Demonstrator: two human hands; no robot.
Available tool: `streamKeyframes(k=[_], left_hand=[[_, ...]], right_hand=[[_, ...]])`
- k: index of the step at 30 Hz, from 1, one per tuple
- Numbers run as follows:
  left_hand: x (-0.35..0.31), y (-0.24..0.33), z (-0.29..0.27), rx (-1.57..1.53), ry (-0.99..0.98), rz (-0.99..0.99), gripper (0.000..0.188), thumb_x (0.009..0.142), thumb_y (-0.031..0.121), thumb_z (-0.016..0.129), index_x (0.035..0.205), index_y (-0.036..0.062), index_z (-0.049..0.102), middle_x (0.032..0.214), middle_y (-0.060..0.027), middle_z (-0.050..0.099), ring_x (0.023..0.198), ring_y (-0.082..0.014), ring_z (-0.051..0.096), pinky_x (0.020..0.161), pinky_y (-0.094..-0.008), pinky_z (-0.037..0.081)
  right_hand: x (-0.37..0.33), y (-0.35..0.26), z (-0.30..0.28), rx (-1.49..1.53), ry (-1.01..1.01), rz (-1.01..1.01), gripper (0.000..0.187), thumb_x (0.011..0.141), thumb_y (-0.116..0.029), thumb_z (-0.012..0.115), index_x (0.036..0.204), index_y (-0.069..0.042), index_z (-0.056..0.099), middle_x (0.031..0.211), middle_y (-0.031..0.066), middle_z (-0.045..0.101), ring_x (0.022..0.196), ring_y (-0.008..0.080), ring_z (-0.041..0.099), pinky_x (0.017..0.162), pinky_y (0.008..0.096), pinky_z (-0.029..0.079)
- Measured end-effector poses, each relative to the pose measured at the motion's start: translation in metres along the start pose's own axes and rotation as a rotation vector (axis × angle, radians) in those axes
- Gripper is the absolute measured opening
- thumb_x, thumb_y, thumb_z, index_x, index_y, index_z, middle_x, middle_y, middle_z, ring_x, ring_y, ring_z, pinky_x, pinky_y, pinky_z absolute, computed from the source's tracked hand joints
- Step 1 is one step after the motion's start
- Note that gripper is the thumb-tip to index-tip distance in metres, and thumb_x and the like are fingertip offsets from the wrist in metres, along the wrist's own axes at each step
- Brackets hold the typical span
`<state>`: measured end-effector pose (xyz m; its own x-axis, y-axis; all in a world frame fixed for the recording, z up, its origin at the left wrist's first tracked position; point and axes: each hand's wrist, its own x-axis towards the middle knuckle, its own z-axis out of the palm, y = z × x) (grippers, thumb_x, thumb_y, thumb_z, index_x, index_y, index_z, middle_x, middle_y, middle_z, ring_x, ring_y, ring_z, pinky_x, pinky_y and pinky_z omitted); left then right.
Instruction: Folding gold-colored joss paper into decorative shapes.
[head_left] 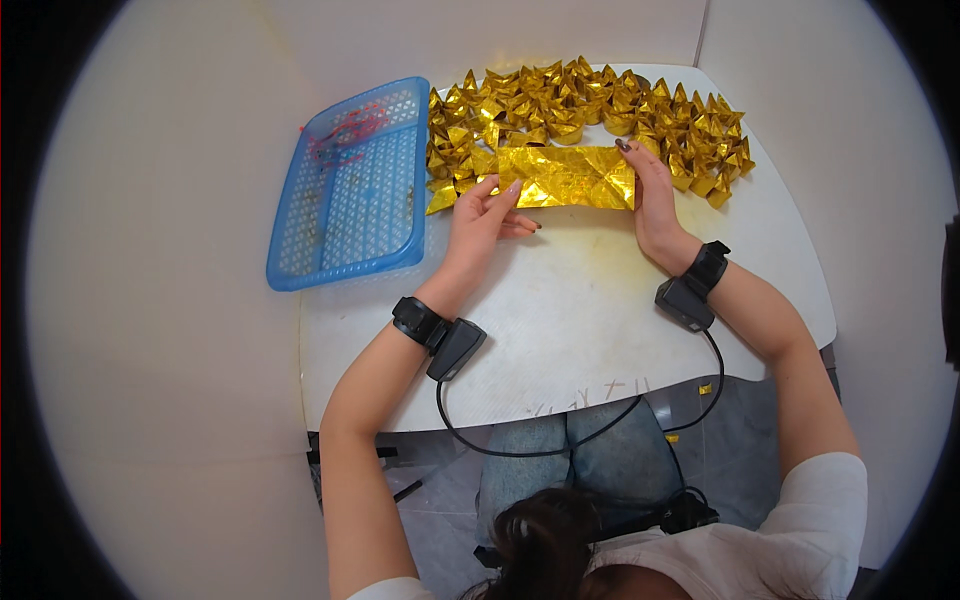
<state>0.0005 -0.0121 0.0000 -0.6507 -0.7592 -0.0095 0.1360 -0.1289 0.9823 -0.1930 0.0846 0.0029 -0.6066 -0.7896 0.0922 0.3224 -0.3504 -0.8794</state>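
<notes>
A rectangular sheet of shiny gold foil paper (568, 178) is stretched level between my two hands above the table. My left hand (484, 218) pinches its left end between thumb and fingers, with the lower fingers pointing right beneath it. At the right end, my right hand (654, 195) grips the sheet, thumb at the upper corner; its other fingers are partly hidden behind the foil. Just beyond the sheet, many folded gold paper ingots (565, 95) with pointed tips are crowded together along the far side of the table.
A blue plastic basket (420, 180) with perforated walls stands at the left, red strands inside it. The white table (560, 310) has a curved near edge. Pale walls close in on the sides and back. Black wrist devices with a cable (500, 450) hang from my forearms.
</notes>
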Motion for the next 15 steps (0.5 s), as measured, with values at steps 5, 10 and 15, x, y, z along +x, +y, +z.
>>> streamKeyframes(k=[5,10,15], left_hand=[[-0.001,0.000,0.001,0.003,-0.005,-0.014,0.018,0.091,0.021,0.058,0.089,0.0082,0.046,0.072,0.0017,0.053,0.064,-0.0123,0.064,0.054,-0.0210,0.051],[-0.001,0.001,-0.001,0.004,-0.003,-0.009,0.018,0.091,0.021,0.058,0.089,0.0079,0.046,0.072,0.0019,0.053,0.064,-0.0121,0.064,0.055,-0.0210,0.051],[0.000,0.003,0.000,-0.019,0.035,-0.020,0.016,0.091,0.020,0.057,0.089,0.0086,0.047,0.072,0.0024,0.053,0.064,-0.0116,0.064,0.055,-0.0205,0.051]], right_hand=[[0.003,0.005,-0.005,0.007,0.024,0.024,0.011,0.090,-0.022,0.055,0.085,-0.012,0.056,0.066,-0.0111,0.043,0.058,-0.0020,0.036,0.051,0.0168,0.028],[0.007,0.010,-0.013,-0.051,-0.044,0.034,0.012,0.090,-0.024,0.056,0.083,-0.014,0.056,0.058,-0.0121,0.038,0.048,-0.0025,0.030,0.041,0.0181,0.019],[0.004,0.004,-0.007,-0.134,-0.083,0.023,0.009,0.089,-0.022,0.058,0.086,-0.013,0.057,0.060,-0.0117,0.040,0.048,-0.0027,0.033,0.042,0.0168,0.022]])
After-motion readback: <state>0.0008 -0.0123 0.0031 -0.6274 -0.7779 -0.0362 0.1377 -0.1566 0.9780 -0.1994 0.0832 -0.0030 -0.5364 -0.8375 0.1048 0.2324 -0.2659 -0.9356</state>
